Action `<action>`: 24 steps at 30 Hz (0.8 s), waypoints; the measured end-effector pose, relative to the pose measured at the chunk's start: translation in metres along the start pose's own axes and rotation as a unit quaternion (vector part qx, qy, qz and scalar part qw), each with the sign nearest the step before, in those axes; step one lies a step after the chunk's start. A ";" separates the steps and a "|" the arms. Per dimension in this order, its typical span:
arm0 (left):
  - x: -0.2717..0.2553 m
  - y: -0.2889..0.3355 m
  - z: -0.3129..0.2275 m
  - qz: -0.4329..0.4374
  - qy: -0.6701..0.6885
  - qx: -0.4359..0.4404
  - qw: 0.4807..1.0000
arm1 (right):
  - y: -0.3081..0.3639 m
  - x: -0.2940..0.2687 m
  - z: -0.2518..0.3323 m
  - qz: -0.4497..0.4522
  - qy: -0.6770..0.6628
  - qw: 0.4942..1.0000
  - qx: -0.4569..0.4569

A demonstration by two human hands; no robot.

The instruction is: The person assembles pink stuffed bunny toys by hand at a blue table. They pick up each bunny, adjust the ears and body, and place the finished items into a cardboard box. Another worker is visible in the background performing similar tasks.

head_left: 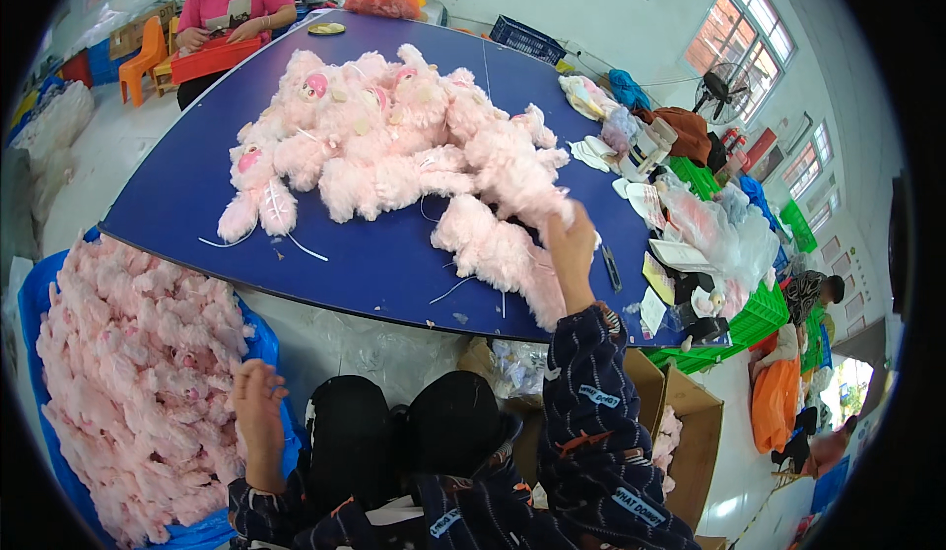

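While the left hand [259, 410] is loosely open and empty beside the blue bin [261, 341], the right hand [572, 246] touches pink plush toys [493, 249] on the table [374, 269]; whether it grips, I cannot tell. Careless pulling could drop the nearest. They look fluffy, limp, with loose white threads [308, 249].

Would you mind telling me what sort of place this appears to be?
It looks like a soft-toy workshop, probably a small factory: pink plush pieces lie heaped on a blue table, more fill a blue-lined container, and another person handles something beyond the table.
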State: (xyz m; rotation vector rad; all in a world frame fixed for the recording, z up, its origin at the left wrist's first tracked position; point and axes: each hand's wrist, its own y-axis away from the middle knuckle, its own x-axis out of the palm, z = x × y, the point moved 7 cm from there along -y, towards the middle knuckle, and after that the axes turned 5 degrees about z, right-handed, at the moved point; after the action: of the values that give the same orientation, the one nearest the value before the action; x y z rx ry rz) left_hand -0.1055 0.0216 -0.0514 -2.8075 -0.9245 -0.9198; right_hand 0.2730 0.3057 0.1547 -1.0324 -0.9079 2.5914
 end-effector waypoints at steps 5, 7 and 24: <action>0.073 0.021 -0.025 0.125 -0.317 0.192 0.920 | -0.017 -0.015 0.075 -0.019 -0.126 0.989 -0.080; 0.125 0.038 -0.058 0.168 -0.429 0.321 0.827 | 0.000 -0.035 0.108 -0.019 -0.093 0.988 -0.122; 0.125 0.066 0.022 0.373 -0.163 0.020 0.913 | 0.145 0.051 0.105 0.285 -0.505 0.777 0.243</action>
State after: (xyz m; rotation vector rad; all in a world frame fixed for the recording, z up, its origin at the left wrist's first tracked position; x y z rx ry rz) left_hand 0.0241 0.0382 0.0084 -2.9172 0.1643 -0.3213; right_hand 0.1691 0.1619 0.0972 0.4080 0.0800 3.6036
